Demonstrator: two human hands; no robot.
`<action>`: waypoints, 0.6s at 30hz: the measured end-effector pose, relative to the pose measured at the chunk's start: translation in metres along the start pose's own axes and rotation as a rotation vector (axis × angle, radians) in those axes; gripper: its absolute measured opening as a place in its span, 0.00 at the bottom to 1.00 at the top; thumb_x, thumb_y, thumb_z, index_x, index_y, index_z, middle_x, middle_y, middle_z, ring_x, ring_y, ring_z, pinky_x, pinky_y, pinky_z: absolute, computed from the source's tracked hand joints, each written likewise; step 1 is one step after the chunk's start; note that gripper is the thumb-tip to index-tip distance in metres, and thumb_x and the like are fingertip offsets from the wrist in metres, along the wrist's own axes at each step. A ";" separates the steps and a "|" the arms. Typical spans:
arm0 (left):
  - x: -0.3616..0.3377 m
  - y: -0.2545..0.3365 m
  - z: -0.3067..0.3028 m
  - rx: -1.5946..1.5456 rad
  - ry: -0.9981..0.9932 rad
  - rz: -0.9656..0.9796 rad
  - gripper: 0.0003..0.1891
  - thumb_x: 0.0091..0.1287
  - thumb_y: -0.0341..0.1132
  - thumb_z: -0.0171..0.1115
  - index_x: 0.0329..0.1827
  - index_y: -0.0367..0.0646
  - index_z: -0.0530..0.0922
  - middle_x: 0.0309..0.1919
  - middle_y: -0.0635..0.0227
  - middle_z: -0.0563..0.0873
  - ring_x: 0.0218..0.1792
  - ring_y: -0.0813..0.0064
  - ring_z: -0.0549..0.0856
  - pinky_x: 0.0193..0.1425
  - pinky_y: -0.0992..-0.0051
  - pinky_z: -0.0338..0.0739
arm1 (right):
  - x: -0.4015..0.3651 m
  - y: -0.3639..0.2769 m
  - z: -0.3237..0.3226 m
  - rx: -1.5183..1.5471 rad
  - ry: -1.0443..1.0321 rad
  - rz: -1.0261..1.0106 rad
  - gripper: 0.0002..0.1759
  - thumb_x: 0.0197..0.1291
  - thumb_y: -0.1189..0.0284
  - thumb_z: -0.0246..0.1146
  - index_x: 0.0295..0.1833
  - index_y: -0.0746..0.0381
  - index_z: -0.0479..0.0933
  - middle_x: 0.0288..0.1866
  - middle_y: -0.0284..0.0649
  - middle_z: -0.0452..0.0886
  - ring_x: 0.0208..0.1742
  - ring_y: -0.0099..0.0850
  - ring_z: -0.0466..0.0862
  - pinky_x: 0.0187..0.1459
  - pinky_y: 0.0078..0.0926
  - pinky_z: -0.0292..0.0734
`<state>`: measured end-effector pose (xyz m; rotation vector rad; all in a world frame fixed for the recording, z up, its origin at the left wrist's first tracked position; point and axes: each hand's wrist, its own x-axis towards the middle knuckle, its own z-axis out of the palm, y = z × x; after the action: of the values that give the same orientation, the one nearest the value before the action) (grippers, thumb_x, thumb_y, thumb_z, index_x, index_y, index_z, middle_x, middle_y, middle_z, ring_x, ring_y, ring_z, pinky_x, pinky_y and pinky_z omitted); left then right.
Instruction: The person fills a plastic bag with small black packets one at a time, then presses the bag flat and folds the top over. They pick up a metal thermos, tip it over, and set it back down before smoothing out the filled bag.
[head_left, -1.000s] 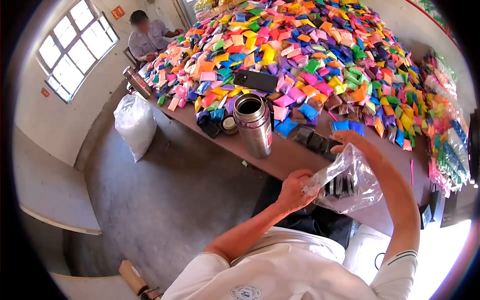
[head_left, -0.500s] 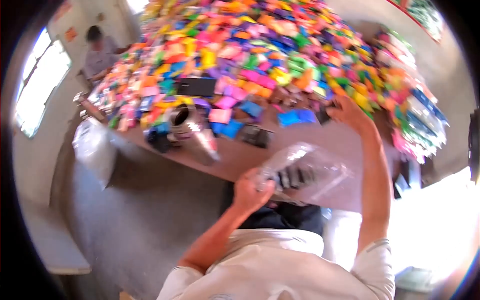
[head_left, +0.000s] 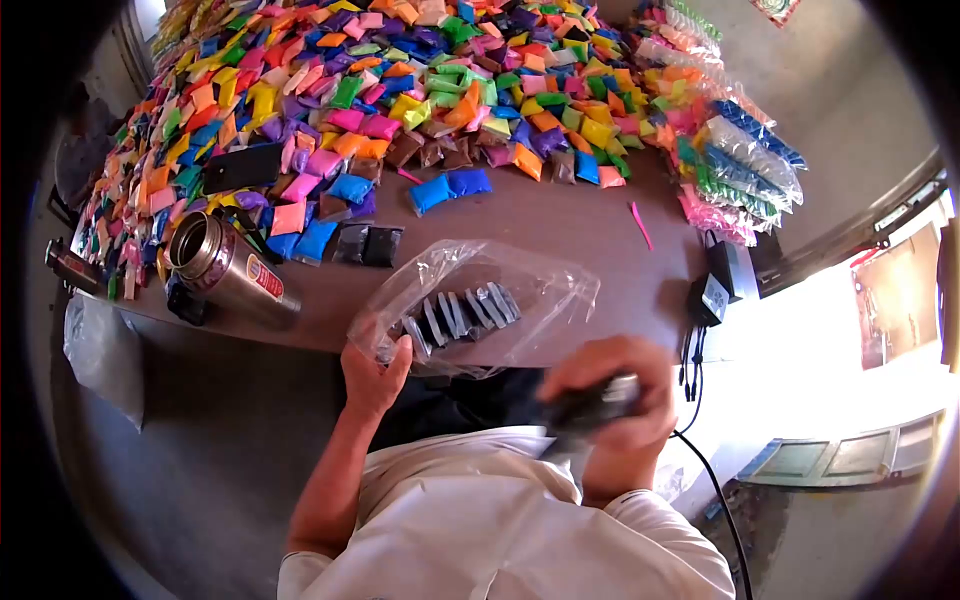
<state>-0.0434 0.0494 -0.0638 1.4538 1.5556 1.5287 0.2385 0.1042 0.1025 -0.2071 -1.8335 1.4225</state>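
Observation:
My left hand (head_left: 374, 380) is closed on the near left edge of a clear plastic bag (head_left: 545, 270) lying at the table's front edge. Inside the bag stands a row of small flat packets (head_left: 465, 312), dark with pale edges. My right hand (head_left: 625, 385), smeared by motion, is wrapped round black packets (head_left: 590, 405) in front of my body, right of the bag; how many cannot be made out. Two more black packets (head_left: 368, 245) lie on the table beyond the bag, near blue packets (head_left: 450, 188).
A big heap of colourful packets (head_left: 400, 90) covers the table's (head_left: 620, 265) far side, with a black phone (head_left: 243, 168) on it. A steel flask (head_left: 235, 270) stands at the left, a black power adapter (head_left: 708, 300) at the right edge. One white plastic bag (head_left: 103, 350) hangs at left.
My right hand has come back from the heap's edge towards my body, now with black packets in it. My left hand still holds the bag. The camera view has shifted.

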 end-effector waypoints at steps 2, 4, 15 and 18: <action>0.000 -0.006 -0.003 0.075 -0.027 0.021 0.20 0.65 0.34 0.64 0.56 0.33 0.75 0.46 0.65 0.83 0.46 0.77 0.82 0.53 0.73 0.76 | 0.010 0.003 0.033 -0.431 0.149 0.295 0.22 0.49 0.73 0.71 0.50 0.65 0.74 0.38 0.49 0.85 0.40 0.44 0.88 0.42 0.37 0.83; -0.005 -0.011 -0.001 -0.034 -0.006 -0.025 0.20 0.65 0.36 0.65 0.56 0.33 0.75 0.46 0.66 0.83 0.46 0.77 0.81 0.53 0.74 0.76 | 0.017 0.026 0.045 -0.880 0.366 0.377 0.23 0.46 0.74 0.71 0.50 0.61 0.76 0.38 0.47 0.85 0.39 0.43 0.88 0.42 0.34 0.82; 0.006 0.010 0.005 -0.010 0.111 0.069 0.20 0.60 0.44 0.69 0.46 0.35 0.82 0.37 0.57 0.86 0.40 0.63 0.86 0.47 0.71 0.78 | 0.028 0.065 0.033 -1.370 0.527 0.387 0.19 0.52 0.68 0.69 0.50 0.60 0.76 0.39 0.45 0.83 0.40 0.47 0.84 0.39 0.45 0.78; 0.004 0.012 0.000 0.045 0.080 0.013 0.20 0.59 0.45 0.68 0.45 0.36 0.83 0.40 0.54 0.86 0.41 0.55 0.86 0.48 0.67 0.78 | 0.030 0.073 0.031 -1.411 0.422 0.510 0.21 0.51 0.66 0.71 0.50 0.61 0.76 0.43 0.47 0.84 0.44 0.49 0.84 0.43 0.47 0.77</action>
<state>-0.0402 0.0504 -0.0512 1.4458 1.6398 1.5859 0.1739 0.1234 0.0513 -1.5955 -2.1303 0.0392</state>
